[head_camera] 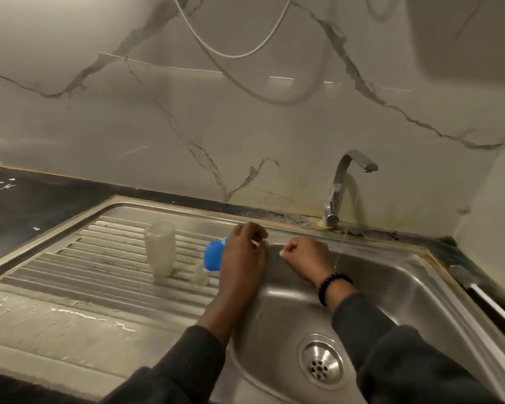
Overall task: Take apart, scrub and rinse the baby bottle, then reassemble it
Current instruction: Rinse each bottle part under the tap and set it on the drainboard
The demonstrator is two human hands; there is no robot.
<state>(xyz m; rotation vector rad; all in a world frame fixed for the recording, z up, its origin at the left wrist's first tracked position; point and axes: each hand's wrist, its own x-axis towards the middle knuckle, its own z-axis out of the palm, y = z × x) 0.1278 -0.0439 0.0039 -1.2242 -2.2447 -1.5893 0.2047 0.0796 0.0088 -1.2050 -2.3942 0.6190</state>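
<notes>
The brushed stainless-steel sink basin (397, 290) has a dull satin sheen with soft reflections, and its ribbed steel draining board (79, 258) looks streaked and water-marked. The round metal drain strainer (322, 364) is shinier, almost polished. The curved chrome tap (343, 188) is bright and glossy. The upturned clear plastic bottle body (159, 249) looks cloudy and frosted; the blue plastic cap (212, 256) is smooth and translucent, and the small clear teat (200, 277) looks soft and milky. The white marble-look wall panel (245, 112) is smooth and glossy with grey veins. The dark worktop (27, 205) is matt and scuffed
</notes>
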